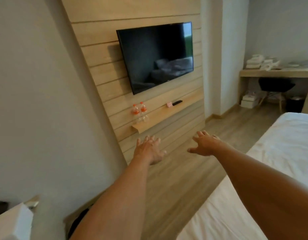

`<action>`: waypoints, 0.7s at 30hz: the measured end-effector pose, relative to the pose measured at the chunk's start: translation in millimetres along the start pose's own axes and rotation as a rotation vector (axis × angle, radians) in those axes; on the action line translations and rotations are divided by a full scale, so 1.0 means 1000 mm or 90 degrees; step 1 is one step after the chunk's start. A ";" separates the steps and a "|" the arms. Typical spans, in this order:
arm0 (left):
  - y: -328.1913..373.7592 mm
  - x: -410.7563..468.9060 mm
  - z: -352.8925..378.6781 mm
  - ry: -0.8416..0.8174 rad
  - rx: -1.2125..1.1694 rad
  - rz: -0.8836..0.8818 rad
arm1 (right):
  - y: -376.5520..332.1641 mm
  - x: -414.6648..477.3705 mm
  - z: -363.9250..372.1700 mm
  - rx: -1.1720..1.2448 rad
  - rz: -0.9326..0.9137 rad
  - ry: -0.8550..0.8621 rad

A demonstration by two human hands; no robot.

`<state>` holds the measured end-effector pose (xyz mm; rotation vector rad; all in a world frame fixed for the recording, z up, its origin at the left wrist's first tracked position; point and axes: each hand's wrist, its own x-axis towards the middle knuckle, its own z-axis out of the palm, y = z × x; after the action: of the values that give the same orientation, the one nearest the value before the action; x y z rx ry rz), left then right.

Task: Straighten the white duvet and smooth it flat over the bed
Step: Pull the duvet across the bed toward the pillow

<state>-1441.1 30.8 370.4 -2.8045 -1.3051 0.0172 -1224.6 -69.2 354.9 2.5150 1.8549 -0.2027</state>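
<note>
Duvet (279, 148) white, seemingly flat, lightly creased

White duvet (279, 153), black television (156, 56), pale wood slatted panel (101, 70), orange-labelled bottles (139, 110)

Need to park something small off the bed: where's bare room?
The wall shelf is bare between the two bottles and the remote. The wood floor between wall panel and bed is open. The far desk is crowded with stacked white things.
</note>
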 end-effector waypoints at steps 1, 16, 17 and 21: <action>-0.015 0.018 -0.007 0.016 0.005 -0.001 | -0.007 0.023 -0.006 -0.004 -0.001 0.004; -0.221 0.267 0.000 0.015 0.020 0.067 | -0.076 0.313 -0.055 -0.004 0.039 0.030; -0.231 0.286 -0.003 0.012 0.022 0.078 | -0.078 0.326 -0.059 -0.004 0.051 0.031; -0.247 0.357 -0.014 0.009 -0.003 0.133 | -0.070 0.369 -0.079 -0.001 0.099 0.046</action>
<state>-1399.8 462.0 400.4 -2.9256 -1.0040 0.0017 -1176.0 309.3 397.0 2.6840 1.6691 -0.1097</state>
